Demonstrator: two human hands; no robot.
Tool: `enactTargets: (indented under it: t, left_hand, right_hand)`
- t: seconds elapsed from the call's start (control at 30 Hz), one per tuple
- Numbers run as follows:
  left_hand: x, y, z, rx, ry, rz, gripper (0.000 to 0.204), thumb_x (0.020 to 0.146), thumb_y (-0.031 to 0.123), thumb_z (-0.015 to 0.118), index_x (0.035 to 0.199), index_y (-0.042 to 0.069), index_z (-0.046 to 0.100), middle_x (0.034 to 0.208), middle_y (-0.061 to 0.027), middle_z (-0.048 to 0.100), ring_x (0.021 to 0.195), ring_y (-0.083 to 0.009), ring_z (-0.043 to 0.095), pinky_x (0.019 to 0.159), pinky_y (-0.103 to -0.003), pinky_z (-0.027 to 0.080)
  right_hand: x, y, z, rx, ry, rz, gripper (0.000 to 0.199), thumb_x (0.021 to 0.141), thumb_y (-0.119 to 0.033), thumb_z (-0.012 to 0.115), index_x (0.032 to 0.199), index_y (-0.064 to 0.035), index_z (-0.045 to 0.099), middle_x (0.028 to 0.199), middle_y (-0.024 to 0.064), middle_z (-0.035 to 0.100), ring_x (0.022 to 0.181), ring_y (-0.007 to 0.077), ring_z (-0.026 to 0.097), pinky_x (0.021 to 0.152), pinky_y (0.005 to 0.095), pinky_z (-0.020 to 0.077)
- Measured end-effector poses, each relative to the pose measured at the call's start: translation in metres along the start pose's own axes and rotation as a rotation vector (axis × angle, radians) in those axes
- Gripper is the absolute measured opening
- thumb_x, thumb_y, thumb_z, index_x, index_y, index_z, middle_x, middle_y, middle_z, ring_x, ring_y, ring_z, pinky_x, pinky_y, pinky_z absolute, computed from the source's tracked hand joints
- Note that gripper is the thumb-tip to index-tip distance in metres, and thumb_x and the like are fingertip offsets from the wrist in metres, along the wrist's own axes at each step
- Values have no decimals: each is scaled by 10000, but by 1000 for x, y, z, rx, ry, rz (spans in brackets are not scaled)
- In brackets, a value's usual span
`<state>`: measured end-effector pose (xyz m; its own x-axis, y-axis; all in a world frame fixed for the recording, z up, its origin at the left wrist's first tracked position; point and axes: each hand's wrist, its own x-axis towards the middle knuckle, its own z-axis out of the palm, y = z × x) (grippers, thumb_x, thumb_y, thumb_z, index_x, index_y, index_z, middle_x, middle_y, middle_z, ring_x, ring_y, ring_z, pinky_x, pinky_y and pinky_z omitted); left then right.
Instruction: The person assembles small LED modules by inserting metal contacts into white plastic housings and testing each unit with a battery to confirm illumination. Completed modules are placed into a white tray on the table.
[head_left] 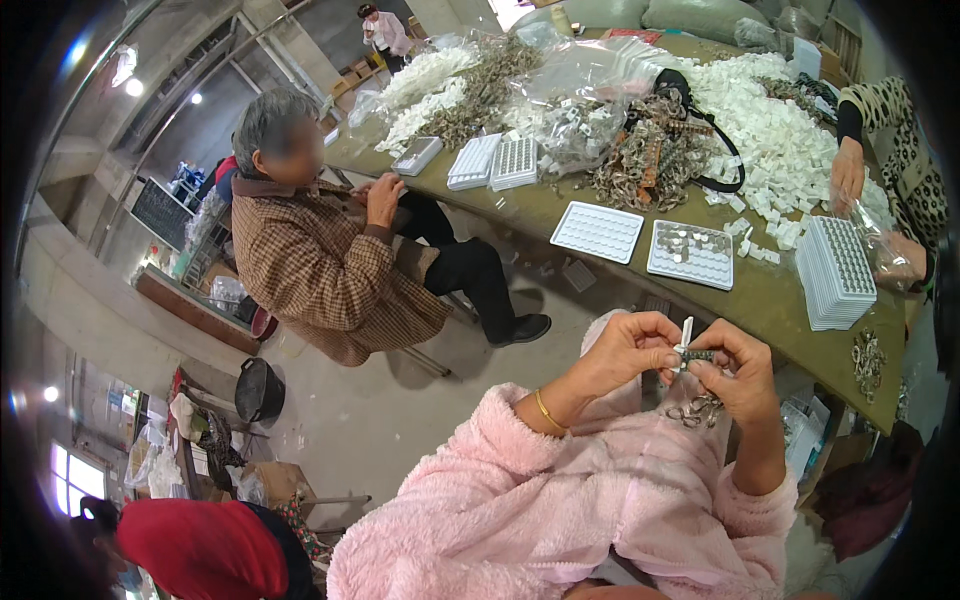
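Above my lap, my left hand [636, 348] and my right hand [738, 368] meet with their fingertips pinched. The left fingers grip a small white plastic piece [687, 332] that stands upright. A short dark strip [699, 355] with small pale marks lies between the hands, pinched by the right fingers; its exact kind is too small to tell. Several small silvery metal pieces [694, 409] lie just below, on the pink fleece garment [600, 460]. Nearest to my hands on the table are a white tray [664, 270] with small metal discs and another white tray [597, 232].
The green-brown table [520, 212] holds heaps of white plastic pieces [745, 135] and tangled metal parts [655, 150]. At its right a co-worker's hands [850, 175] are near a tall stack of trays [836, 275]. A seated person [310, 240] is to the left.
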<state>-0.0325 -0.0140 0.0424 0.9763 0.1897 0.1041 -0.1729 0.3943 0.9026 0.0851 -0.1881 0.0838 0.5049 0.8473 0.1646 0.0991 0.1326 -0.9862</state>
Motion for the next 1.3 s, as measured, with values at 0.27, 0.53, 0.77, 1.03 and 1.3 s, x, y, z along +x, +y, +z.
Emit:
enactTargets:
  t: [0.27,0.53,0.77,1.03,1.3]
  left_hand:
    - [14,18,9,275,55,-76,153,845,-34,719,996,-44,698,810,-65,687,666,-105,653,599,-239,532]
    - [32,-2,9,387,290,-49,122,875,-9,696,981,-60,732,771,-43,688,620,-71,588,542,-221,485]
    - [49,-21,14,311,303,-37,142,908,32,697,1013,-61,720,736,-31,667,572,-51,552,504,-210,469]
    - [60,-1,-2,60,283,104,213,1002,76,576,1137,-71,647,769,4,568,641,-57,458,606,-239,454]
    - [38,0,14,43,163,93,323,1023,129,555,1244,-105,576,846,-24,574,663,-82,437,619,-282,447]
  right_hand:
    - [9,-4,5,-58,28,-209,183,765,137,657,920,48,619,842,49,563,623,76,561,544,225,460]
    - [22,34,0,-1078,246,-494,112,817,-154,648,824,-106,547,801,71,513,602,246,603,537,381,478]
    - [30,31,-9,-1286,232,-523,133,784,-122,657,811,-82,533,785,69,525,594,211,597,520,345,462]
    - [63,48,-95,-1071,503,-230,189,824,-175,733,973,-117,633,936,37,642,715,270,643,612,399,482]
    - [77,50,-99,-1546,525,-507,146,814,-121,734,956,-98,709,1106,-9,679,944,244,635,803,363,476]
